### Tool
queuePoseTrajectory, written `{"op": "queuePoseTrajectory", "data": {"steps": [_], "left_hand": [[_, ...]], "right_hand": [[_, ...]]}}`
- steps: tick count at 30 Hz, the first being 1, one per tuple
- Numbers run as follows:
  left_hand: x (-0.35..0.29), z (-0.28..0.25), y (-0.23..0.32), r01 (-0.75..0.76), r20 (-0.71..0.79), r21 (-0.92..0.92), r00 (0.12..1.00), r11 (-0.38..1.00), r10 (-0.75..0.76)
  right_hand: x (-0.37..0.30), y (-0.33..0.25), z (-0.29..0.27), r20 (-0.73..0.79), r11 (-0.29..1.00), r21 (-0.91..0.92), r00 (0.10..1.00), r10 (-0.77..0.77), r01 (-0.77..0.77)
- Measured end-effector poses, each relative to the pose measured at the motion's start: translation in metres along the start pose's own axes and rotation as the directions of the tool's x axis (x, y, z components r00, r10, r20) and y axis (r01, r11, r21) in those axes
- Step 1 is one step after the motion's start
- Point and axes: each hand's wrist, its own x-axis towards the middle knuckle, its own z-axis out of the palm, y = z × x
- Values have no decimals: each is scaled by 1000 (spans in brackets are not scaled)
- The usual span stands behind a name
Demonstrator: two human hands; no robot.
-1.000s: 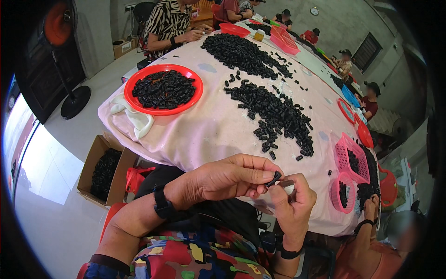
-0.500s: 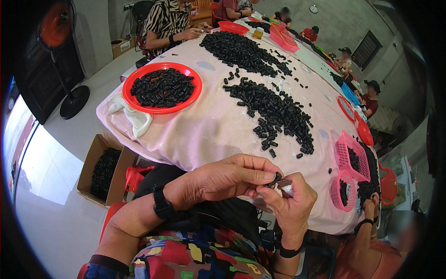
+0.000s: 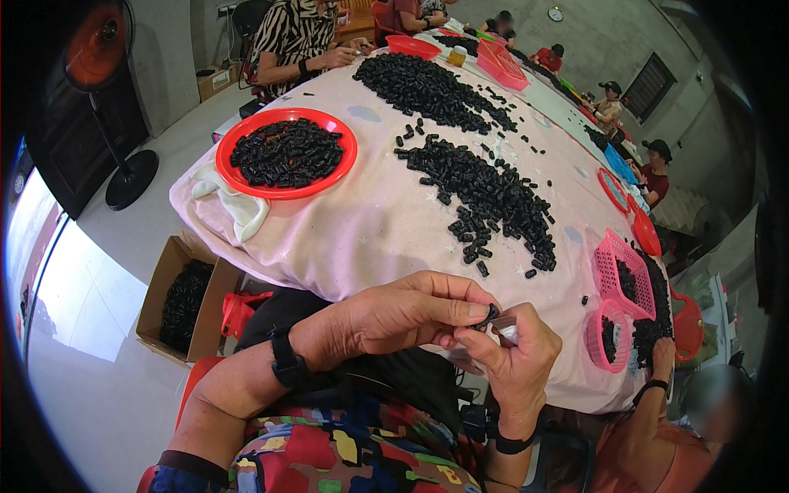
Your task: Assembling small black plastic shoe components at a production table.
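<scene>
Close to the table's near edge, my left hand (image 3: 411, 316) pinches a small black rubber-like piece (image 3: 491, 315) between thumb and fingertips. My right hand (image 3: 526, 357) is closed around a small flat tool with a dark, blade-like edge and a pale part (image 3: 507, 332). The tool's tip meets or nearly meets the black piece; fingers partly hide the contact. Beyond my hands lies a loose pile of short black cylindrical pieces (image 3: 485, 193). A larger pile (image 3: 419, 86) of the same pieces is farther back.
At the left, a red basin (image 3: 349, 164) of black pieces stands by a white cloth (image 3: 246, 215). A cardboard box (image 3: 152, 304) of black pieces is on the floor. Pink baskets (image 3: 606, 246) stand at the right, near a co-worker's arm (image 3: 653, 394). Another person (image 3: 283, 49) works at the far left.
My hands stay in almost the same place, the black piece turned slightly between my fingers. At the right, the co-worker's hand and arm have shifted on the black pieces.
</scene>
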Motion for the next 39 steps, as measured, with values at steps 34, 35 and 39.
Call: {"op": "queuePoseTrajectory", "data": {"steps": [34, 35, 39], "left_hand": [[2, -1, -2, -21, 0, -13, 1000, 1000, 21], [2, -1, -2, -19, 4, -13, 1000, 1000, 19], [3, -2, -3, -19, 3, -10, 1000, 1000, 19]], "right_hand": [[0, 4, 1, 12, 1000, 20, 1000, 15, -15], [0, 5, 1, 11, 1000, 21, 1000, 15, -15], [0, 8, 1, 24, 1000, 19, 1000, 8, -8]]}}
